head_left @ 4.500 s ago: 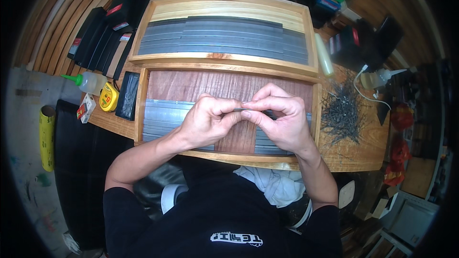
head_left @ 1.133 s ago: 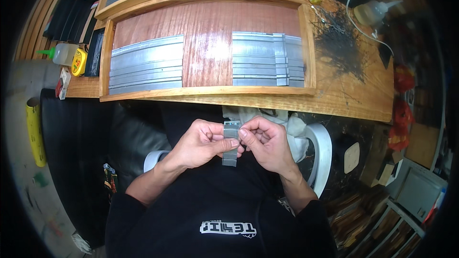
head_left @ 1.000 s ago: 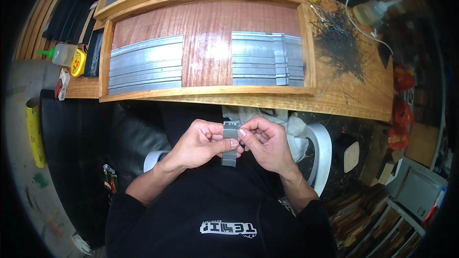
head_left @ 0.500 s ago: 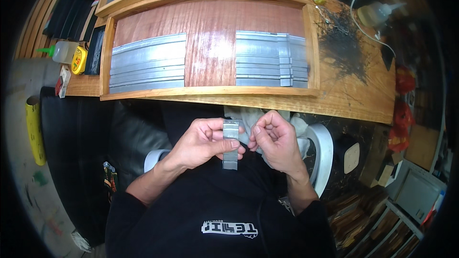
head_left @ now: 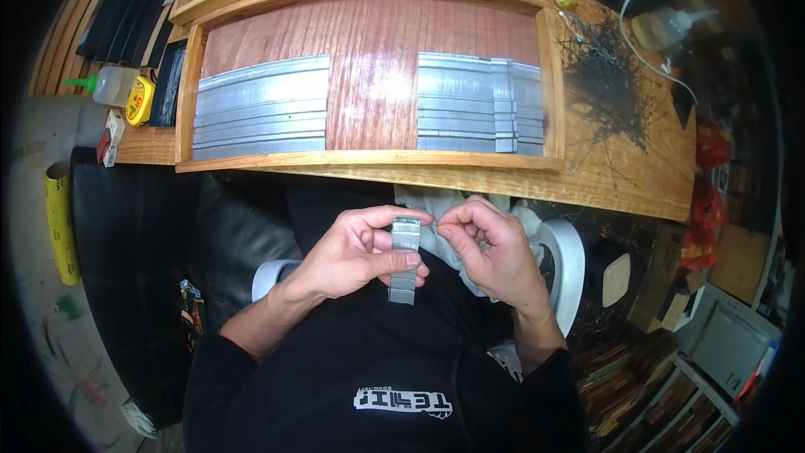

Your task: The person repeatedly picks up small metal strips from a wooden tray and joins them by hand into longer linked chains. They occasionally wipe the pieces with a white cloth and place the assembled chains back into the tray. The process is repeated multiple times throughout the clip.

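In front of the honey-brown tray (head_left: 369, 159), reddish and streaky-grained inside, is a grey strip (head_left: 404, 243) with paler crossbands, a yellow tape measure (head_left: 140, 101) left of the tray, and blackish slivers (head_left: 605, 75) to its right.

We wear a black top (head_left: 327, 352) with a white-and-black lettered print (head_left: 404, 402) across the chest, upside down from the head camera, its dark, loosely creased left sleeve (head_left: 220, 390) and matching right sleeve (head_left: 558, 394) leaving our lower forearms (head_left: 264, 315), wrists and hands (head_left: 496, 256) bare.
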Demonstrator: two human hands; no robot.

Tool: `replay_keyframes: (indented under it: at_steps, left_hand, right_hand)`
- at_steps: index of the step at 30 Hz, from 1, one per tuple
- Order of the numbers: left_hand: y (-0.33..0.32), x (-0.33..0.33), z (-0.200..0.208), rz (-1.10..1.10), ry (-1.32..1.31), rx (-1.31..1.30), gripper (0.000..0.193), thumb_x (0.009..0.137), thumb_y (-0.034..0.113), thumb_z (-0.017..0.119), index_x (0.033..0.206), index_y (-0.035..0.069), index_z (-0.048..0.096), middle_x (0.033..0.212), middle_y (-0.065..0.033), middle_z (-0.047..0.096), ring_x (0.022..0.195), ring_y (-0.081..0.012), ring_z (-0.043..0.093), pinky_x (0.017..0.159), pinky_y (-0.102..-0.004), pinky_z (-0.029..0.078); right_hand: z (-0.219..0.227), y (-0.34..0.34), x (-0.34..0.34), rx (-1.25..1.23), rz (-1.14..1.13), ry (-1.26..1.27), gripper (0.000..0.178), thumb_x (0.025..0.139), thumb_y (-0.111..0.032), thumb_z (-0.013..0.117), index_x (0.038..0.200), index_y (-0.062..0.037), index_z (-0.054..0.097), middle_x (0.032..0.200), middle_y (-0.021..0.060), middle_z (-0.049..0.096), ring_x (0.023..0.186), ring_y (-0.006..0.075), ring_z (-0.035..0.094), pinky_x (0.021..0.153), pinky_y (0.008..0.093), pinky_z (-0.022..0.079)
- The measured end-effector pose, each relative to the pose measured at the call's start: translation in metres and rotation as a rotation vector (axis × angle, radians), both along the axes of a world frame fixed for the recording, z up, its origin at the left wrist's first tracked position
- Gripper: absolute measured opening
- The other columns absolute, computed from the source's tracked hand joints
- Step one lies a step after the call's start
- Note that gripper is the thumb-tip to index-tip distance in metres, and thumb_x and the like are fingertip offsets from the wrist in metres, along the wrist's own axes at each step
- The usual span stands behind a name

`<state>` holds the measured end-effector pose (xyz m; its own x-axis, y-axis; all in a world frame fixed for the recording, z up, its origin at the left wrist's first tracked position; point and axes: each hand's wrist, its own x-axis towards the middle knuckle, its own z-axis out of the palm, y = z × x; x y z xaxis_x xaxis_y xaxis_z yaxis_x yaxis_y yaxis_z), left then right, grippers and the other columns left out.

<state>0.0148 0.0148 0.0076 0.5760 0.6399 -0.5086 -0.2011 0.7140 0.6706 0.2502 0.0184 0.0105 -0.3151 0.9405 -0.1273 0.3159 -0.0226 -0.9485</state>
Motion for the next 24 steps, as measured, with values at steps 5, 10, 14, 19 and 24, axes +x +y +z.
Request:
replay_keyframes:
  at_steps: [5, 10, 14, 19, 24]
  left_hand:
    - [-0.001, 0.000, -0.002, 0.012, -0.026, -0.009, 0.047, 0.098, -0.001, 0.070, 0.143, -0.001, 0.056, 0.099, -0.0177, 0.079, 0.090, -0.0249, 0.080, 0.070, -0.0279, 0.064]
    - [-0.001, -0.001, -0.003, 0.004, -0.035, -0.008, 0.046, 0.098, -0.002, 0.069, 0.143, -0.001, 0.056, 0.099, -0.0176, 0.079, 0.089, -0.0251, 0.080, 0.072, -0.0291, 0.065]
    - [0.000, 0.000, -0.002, -0.010, -0.035, -0.019, 0.046, 0.098, -0.002, 0.070, 0.143, -0.001, 0.056, 0.099, -0.0174, 0.079, 0.090, -0.0250, 0.079, 0.071, -0.0290, 0.065]
    - [-0.001, 0.000, -0.002, -0.064, 0.011, -0.009, 0.039, 0.100, 0.001, 0.069, 0.138, 0.003, 0.060, 0.101, -0.0111, 0.079, 0.091, -0.0184, 0.078, 0.072, -0.0264, 0.062]
    - [-0.005, 0.001, -0.009, -0.089, 0.016, 0.002, 0.032, 0.100, 0.002, 0.069, 0.131, 0.003, 0.064, 0.100, -0.0093, 0.079, 0.091, -0.0157, 0.077, 0.071, -0.0254, 0.061]
  right_hand:
    - [0.000, 0.000, 0.000, 0.027, 0.001, -0.011, 0.007, 0.095, -0.004, 0.074, 0.098, 0.0012, 0.070, 0.082, 0.0052, 0.063, 0.061, 0.0110, 0.055, 0.056, 0.0278, 0.043]
    - [0.005, 0.002, 0.003, 0.033, 0.027, -0.063, 0.005, 0.093, 0.001, 0.075, 0.096, 0.0016, 0.071, 0.084, 0.0049, 0.066, 0.068, 0.0095, 0.059, 0.060, 0.0243, 0.045]
    - [0.006, 0.004, 0.001, 0.027, 0.034, -0.068, 0.006, 0.093, -0.001, 0.075, 0.096, 0.0012, 0.071, 0.083, 0.0055, 0.065, 0.065, 0.0117, 0.058, 0.059, 0.0265, 0.045]
    - [0.011, 0.008, 0.001, 0.024, 0.082, -0.098, 0.009, 0.094, -0.005, 0.075, 0.097, 0.0007, 0.070, 0.084, 0.0077, 0.066, 0.064, 0.0154, 0.061, 0.059, 0.0300, 0.047]
    - [0.013, 0.012, -0.004, -0.064, 0.101, -0.034, 0.011, 0.093, -0.004, 0.076, 0.099, 0.0014, 0.068, 0.084, 0.0083, 0.070, 0.065, 0.0134, 0.064, 0.059, 0.0277, 0.048]
